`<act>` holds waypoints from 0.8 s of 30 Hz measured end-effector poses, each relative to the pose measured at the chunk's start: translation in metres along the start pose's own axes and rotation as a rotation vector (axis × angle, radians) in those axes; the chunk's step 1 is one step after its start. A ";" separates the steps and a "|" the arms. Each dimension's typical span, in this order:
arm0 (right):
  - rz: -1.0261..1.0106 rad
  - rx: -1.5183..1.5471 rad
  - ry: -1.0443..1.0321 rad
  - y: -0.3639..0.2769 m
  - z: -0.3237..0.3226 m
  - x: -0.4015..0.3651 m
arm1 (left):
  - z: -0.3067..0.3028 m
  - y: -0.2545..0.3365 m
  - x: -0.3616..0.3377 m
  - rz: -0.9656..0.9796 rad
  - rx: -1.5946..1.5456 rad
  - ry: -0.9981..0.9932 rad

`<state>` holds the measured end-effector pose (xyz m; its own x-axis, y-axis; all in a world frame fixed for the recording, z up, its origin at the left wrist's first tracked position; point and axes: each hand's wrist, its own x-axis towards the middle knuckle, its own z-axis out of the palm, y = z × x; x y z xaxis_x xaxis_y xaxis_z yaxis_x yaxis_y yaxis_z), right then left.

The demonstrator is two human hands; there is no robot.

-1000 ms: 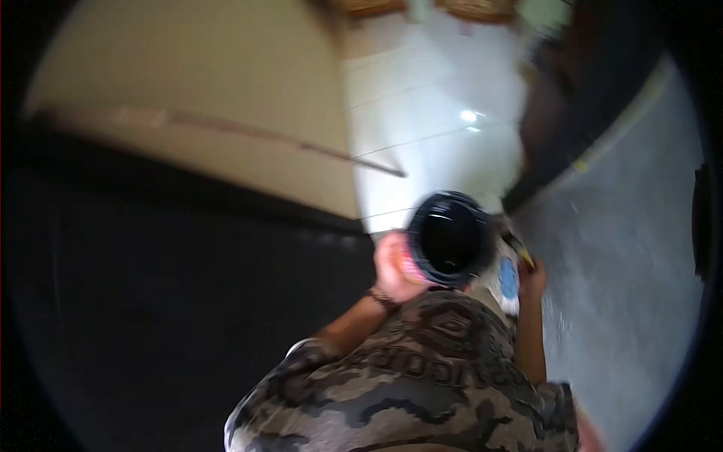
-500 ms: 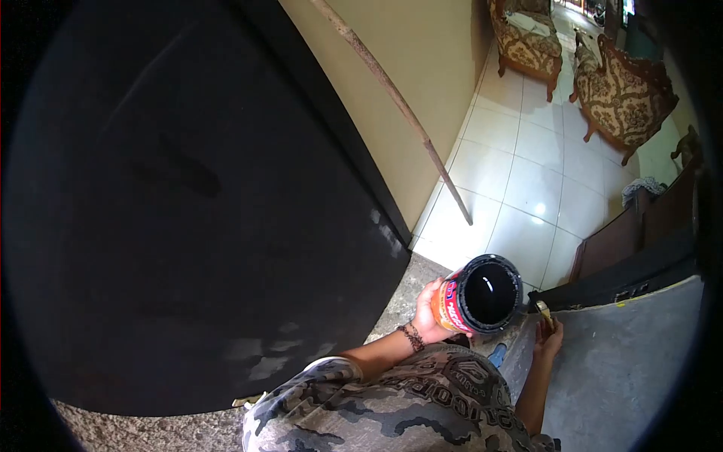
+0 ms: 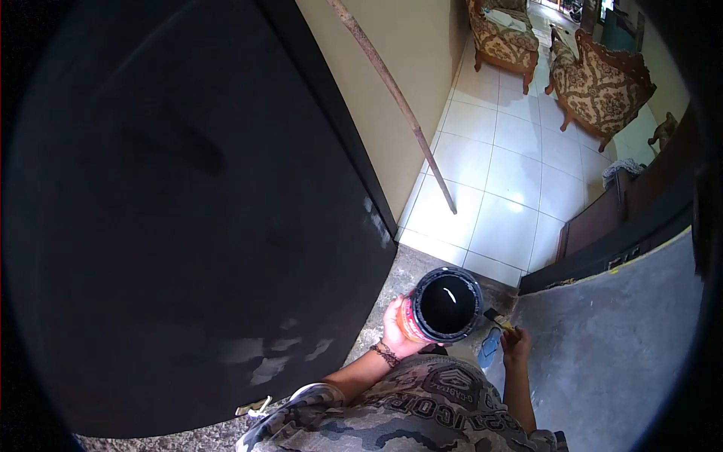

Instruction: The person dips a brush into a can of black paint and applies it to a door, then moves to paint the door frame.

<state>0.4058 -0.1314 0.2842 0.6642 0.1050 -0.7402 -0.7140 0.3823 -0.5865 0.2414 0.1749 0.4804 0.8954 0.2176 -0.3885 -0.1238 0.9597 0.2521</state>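
An open can of dark paint rests in my left hand, whose fingers wrap round its orange and red side. Black paint coats the rim, and light glints off the surface inside. To the right of the can, my right hand is closed on the handle of a paintbrush. The brush's dark bristles point up and left, near the can but apart from it. A large black panel with pale smudges near its lower right edge stands on the left.
A long pole slants down to the white tiled floor. Two patterned armchairs stand farther back. A grey wall and dark door frame are at right; a blue sandal shows below.
The can and my left hand have shifted left and slightly down in view. My right hand has moved left and lower, and its brush now points up-left. The whole view has shifted slightly.
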 end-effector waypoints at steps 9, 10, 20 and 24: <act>-0.049 -0.023 0.001 0.018 -0.004 -0.058 | -0.008 0.007 -0.054 0.052 -0.051 0.037; -0.036 0.006 0.015 0.025 -0.010 -0.060 | -0.015 0.005 -0.059 0.050 -0.110 0.065; 0.026 0.066 0.054 0.056 -0.004 -0.094 | -0.027 0.029 -0.086 -0.030 -0.178 0.133; 0.005 -0.026 -0.004 0.045 0.023 -0.106 | -0.069 0.036 -0.093 -0.044 -0.233 0.229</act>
<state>0.3084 -0.1039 0.3439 0.6611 0.1109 -0.7421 -0.7231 0.3582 -0.5907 0.1243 0.2015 0.4641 0.7858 0.1842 -0.5904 -0.2058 0.9781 0.0313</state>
